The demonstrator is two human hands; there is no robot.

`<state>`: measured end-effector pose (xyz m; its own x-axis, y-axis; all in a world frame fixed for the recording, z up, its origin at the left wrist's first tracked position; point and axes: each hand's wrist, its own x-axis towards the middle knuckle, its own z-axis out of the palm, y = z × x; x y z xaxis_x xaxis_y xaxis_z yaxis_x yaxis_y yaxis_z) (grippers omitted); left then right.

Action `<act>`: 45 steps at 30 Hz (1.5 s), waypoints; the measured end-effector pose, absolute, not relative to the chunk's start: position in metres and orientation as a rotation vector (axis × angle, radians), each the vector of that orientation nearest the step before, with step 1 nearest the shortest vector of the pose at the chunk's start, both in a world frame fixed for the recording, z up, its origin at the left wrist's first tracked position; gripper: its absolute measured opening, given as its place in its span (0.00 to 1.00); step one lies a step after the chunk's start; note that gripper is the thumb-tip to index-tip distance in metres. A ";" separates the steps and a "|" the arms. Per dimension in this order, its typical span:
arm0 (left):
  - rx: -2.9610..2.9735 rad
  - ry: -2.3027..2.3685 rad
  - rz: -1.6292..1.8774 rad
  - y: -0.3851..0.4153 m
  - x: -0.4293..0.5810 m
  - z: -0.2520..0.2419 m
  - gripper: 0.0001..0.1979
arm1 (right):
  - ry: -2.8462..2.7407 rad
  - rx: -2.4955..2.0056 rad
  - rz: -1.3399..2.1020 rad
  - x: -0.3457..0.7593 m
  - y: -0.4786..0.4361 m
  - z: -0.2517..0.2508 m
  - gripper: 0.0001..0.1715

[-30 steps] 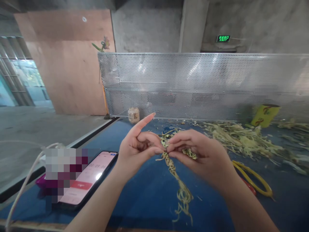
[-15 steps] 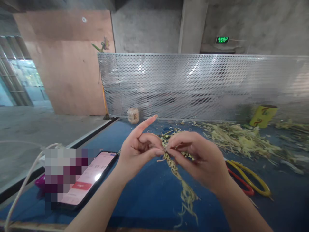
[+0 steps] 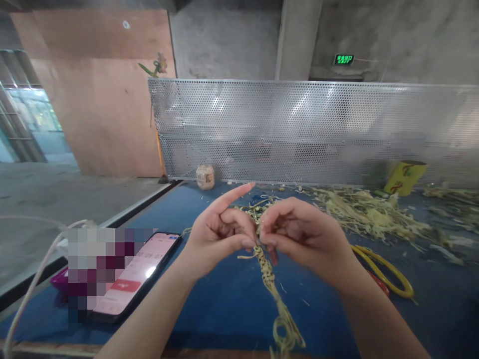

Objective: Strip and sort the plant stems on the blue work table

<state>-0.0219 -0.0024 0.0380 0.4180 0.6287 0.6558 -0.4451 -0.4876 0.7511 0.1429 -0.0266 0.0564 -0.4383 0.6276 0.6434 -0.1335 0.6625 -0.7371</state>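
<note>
A knotted cord of pale yellow-green plant fibre (image 3: 266,271) hangs from my fingertips, its loose strands curling toward the table's near edge. My left hand (image 3: 220,237) pinches the cord's upper end between thumb and a bent finger, while its index finger points up and away. Close against it, my right hand (image 3: 303,239) is closed in a pinch at the same end, with its lower fingers curled. The exact grip is partly hidden where the fingertips meet. Behind the hands lie small fibre scraps (image 3: 258,207).
On the blue tabletop (image 3: 220,309), a lit phone (image 3: 140,279) lies at left beside a white cable (image 3: 35,286). Yellow-handled (image 3: 392,276) and red loops lie at right. Fibre strips (image 3: 359,214), a yellow can (image 3: 406,178) and a whitish lump (image 3: 205,177) stand before a perforated metal screen (image 3: 254,129).
My hands stay together at the cord's top. The cord's lower part has swung down and closer to me, and my right fingers have shifted slightly. The view has moved a little.
</note>
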 end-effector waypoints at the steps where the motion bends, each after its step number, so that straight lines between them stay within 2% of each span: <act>1: 1.621 0.161 1.284 -0.003 -0.022 0.038 0.31 | -1.851 -0.396 0.840 0.143 -0.027 0.055 0.07; 9: 1.554 0.190 1.285 -0.001 -0.020 0.039 0.29 | -1.868 -0.382 0.458 0.139 -0.026 0.048 0.10; 14: 1.555 0.245 1.343 0.002 -0.020 0.038 0.27 | -1.798 -0.386 0.492 0.137 -0.024 0.050 0.10; 21: 1.677 0.365 1.343 0.003 -0.022 0.038 0.32 | -1.783 -0.454 0.620 0.140 -0.023 0.052 0.08; 30: 1.756 0.268 1.401 0.002 -0.023 0.037 0.26 | -1.842 -0.420 0.409 0.139 -0.023 0.047 0.10; 33: 1.776 0.268 1.417 0.002 -0.023 0.036 0.24 | -1.839 -0.394 0.479 0.140 -0.024 0.047 0.10; 39: 1.767 0.252 1.436 0.002 -0.023 0.036 0.21 | -1.778 -0.341 0.863 0.143 -0.026 0.055 0.08; 45: 1.764 0.236 1.441 0.003 -0.024 0.035 0.21 | -1.792 -0.384 0.841 0.147 -0.028 0.057 0.11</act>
